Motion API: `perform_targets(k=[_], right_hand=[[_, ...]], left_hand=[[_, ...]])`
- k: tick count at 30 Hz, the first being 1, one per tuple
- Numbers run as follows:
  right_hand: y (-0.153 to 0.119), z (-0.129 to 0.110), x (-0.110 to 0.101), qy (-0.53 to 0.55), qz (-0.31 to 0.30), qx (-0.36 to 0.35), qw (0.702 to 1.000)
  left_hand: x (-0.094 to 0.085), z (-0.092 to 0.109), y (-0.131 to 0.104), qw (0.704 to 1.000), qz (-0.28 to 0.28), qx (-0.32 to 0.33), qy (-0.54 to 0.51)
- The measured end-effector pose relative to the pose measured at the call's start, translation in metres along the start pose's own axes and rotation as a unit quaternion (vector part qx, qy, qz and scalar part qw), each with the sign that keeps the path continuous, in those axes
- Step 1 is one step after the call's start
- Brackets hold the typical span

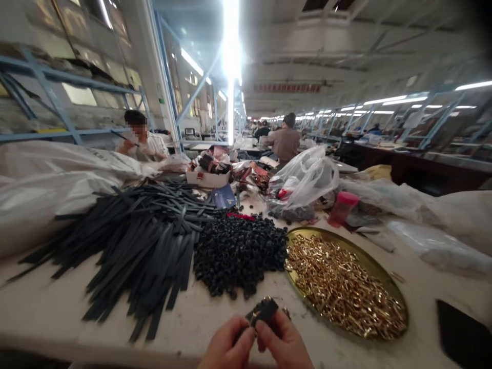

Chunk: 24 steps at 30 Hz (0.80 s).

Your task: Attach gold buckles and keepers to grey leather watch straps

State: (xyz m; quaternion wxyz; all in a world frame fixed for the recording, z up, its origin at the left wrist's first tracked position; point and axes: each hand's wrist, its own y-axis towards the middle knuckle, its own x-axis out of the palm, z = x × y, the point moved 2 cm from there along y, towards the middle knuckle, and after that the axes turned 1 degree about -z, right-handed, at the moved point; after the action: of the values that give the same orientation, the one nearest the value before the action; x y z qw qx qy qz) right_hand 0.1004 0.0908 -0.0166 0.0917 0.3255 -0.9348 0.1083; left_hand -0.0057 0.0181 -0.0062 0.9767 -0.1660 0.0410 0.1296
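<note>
My left hand and my right hand meet at the bottom centre, over the table's front part. Between their fingertips they pinch a dark strip with a small gold-coloured metal piece at it; the fingers hide part of both. Beyond my hands lies a heap of small black loops. To its left spreads a large pile of flat black strips. On the right, a round gold tray holds a mass of small gold buckles.
Behind the piles are a white box, a blue card, a clear plastic bag and a red jar. A black flat piece lies far right. Large plastic sacks flank the left. People sit farther back.
</note>
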Motion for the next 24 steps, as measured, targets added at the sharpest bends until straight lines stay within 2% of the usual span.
perform_targets(k=[3, 6, 10, 14, 19, 21, 24], right_hand=[[0.001, 0.008, -0.001, 0.04, 0.012, 0.057, 0.998], [-0.001, 0.009, -0.001, 0.049, 0.011, 0.096, 0.994], [-0.004, 0.009, -0.004, -0.004, -0.004, 0.055, 0.998], [-0.009, 0.01, -0.007, -0.074, 0.0, 0.013, 0.997], [-0.016, 0.016, -0.006, -0.029, -0.044, 0.074, 0.996], [-0.022, 0.015, -0.009, -0.123, -0.029, -0.007, 0.992], [-0.033, 0.011, -0.013, -0.285, -0.026, -0.177, 0.942]], left_hand=[[0.005, -0.001, 0.0, 0.997, -0.023, -0.042, -0.063], [0.007, 0.002, -0.002, 0.995, -0.029, -0.064, -0.069], [0.01, 0.001, -0.001, 0.997, -0.012, -0.055, -0.053], [0.013, -0.002, -0.004, 0.995, -0.021, -0.07, -0.073], [0.016, -0.002, -0.013, 0.992, -0.034, -0.054, -0.106], [0.018, -0.004, -0.017, 0.994, -0.026, -0.053, -0.094], [0.02, -0.007, -0.023, 0.999, 0.021, -0.025, -0.022]])
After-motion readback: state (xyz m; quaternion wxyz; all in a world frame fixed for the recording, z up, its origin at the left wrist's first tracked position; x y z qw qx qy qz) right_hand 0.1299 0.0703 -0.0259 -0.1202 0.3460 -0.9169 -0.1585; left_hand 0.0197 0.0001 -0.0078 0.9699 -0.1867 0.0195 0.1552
